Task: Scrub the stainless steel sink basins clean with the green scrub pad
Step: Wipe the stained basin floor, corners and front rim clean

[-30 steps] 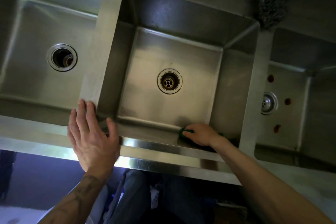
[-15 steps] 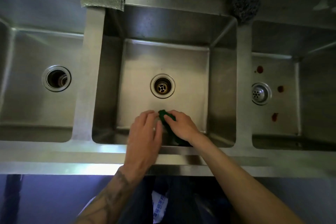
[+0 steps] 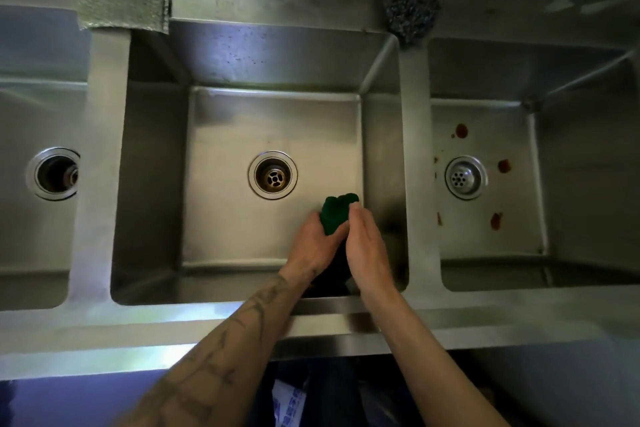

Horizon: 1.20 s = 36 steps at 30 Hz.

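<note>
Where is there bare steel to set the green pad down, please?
Free: the front ledge left of the left forearm, and the middle basin floor left of its drain. Crowded: that basin's right front, where left hand and right hand meet on the green scrub pad.

A big kitchen's washing-up spot: a long shiny steel sink [image 3: 138, 322] has three deep tubs in a row, with a grey wire scrub ball [image 3: 410, 12] on its back edge.
</note>
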Motion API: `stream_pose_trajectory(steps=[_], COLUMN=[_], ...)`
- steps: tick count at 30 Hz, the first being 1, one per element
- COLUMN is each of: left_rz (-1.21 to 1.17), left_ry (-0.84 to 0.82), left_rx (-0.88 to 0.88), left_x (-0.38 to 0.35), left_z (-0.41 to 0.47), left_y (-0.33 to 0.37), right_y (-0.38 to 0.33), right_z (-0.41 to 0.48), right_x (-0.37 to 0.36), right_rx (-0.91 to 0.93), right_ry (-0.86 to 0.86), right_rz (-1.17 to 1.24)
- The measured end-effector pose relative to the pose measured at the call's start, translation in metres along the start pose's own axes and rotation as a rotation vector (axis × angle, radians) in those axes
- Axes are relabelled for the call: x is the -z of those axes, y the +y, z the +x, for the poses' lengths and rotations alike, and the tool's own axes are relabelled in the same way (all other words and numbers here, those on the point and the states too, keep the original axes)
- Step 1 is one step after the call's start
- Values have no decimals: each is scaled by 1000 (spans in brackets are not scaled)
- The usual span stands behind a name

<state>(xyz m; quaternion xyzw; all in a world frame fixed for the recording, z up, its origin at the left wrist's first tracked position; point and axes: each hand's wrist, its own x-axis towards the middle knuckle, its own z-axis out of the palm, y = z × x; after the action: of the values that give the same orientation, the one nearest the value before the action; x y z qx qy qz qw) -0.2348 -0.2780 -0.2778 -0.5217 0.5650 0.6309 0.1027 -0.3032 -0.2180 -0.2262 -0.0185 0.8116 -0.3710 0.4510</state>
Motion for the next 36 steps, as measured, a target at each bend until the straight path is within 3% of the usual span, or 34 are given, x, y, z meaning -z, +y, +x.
stream_pose_trajectory(steps=[3, 7, 10, 14, 17, 25, 29, 33, 36], left_rz=[-38, -165, -232, -18, -55, -289, -445, -253, -71], left_ry=[-19, -89, -89, 88, 155, 73, 46, 101, 164], left_rx=[29, 139, 222, 339, 267, 95, 96, 298, 338], left_x=[-14, -37, -58, -83, -93, -90, -86, -98, -107], left_z=[14, 25, 35, 54, 59, 30, 27, 53, 63], left_y=[8, 13, 15, 9, 5, 19, 22, 17, 11], right_y=[2, 7, 8, 14, 19, 16, 18, 19, 20], right_z=[-5, 9, 38, 62, 66, 63, 65, 67, 68], right_x=[26, 71, 90, 90, 90, 88, 87, 88, 87], right_rx=[272, 622, 618, 639, 655, 644, 633, 641, 653], right_ry=[96, 367, 452, 394, 411, 439, 437, 446, 456], right_rz=[-105, -239, -404, -527, -532, -532, -549, -561, -570])
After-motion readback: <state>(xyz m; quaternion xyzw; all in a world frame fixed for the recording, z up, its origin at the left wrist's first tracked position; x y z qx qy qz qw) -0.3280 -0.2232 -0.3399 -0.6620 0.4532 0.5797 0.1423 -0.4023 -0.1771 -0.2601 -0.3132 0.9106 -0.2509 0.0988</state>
